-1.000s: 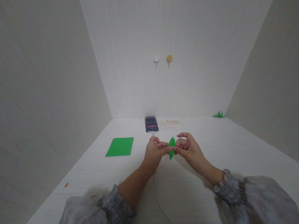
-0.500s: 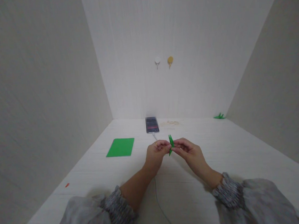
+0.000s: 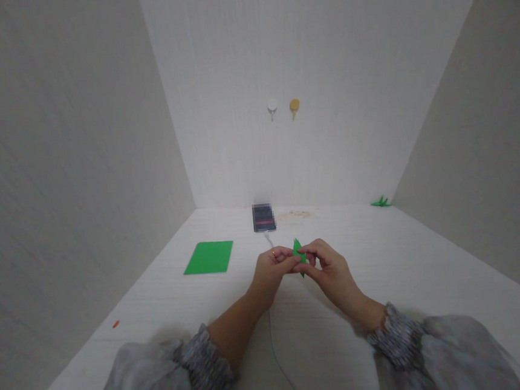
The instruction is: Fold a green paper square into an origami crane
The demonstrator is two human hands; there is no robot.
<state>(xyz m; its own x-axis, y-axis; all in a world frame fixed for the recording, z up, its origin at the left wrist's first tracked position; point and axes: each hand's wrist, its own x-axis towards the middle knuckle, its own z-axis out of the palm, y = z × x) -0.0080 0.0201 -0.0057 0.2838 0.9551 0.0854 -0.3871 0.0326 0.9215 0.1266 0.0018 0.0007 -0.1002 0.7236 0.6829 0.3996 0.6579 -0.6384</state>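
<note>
Left hand (image 3: 270, 274): Your thumb and fingers pinch the left side of the folded green paper (image 3: 297, 247). A gold ring (image 3: 273, 253) is on one finger.
Right hand (image 3: 332, 265): Your fingertips touch the right side of the same paper, with the thumb on the near part and a finger a bit farther up. I cannot tell if they pinch it or just press on it.
Folded green paper: It is between your two hands and looks to be up off the desk (image 3: 384, 263). It stands tall and thin, with a pointy tip at the far end. Your fingers hide some of the folds.
How it feels: It should be very light. The folded middle may be a bit stiff, and the tips may bend or tear if you squeeze hard.
Where to hold: The thick middle looks best, with soft fingertips on both sides.
White cord (image 3: 279, 360): It runs over the desk from the near side, under your left arm, toward the phone.
Phone (image 3: 263, 218): It lies past your hands, near the far wall.
Green square (image 3: 209, 258): It lies flat, left of your left hand.
Orange bit (image 3: 116, 324): This tiny thing is at the left edge, nearer you.
Green folded piece (image 3: 381, 202): It sits in the far right corner, with spiky points.
</note>
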